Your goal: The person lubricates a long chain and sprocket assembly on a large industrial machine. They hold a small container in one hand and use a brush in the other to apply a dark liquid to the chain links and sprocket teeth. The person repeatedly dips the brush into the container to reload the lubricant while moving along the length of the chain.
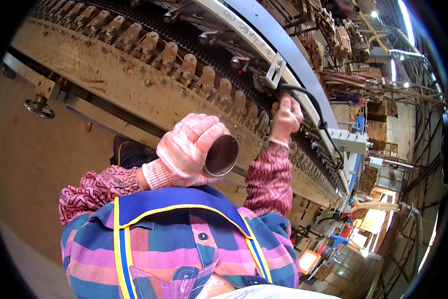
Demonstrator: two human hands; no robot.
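My left hand (184,144), in a pink-and-white knit glove, is wrapped round a short round cylinder (222,155), close to my chest. Its round mouth faces up with a grey-brown inside; whether it is a cup or an open tube I cannot tell. My right hand (286,118), gloved alike, reaches over the long machine (99,82). Its fingers are curled beside a black cable (311,95) and a metal bracket (275,71). The fingertips are partly hidden, so anything pinched there cannot be made out.
A row of spring-loaded metal tabs (166,55) runs along the machine, beside a dark chain (196,54). A handwheel (39,108) juts from its near side. A blue-grey rail (283,35) borders the far side. Stacked wood (343,40) lies beyond.
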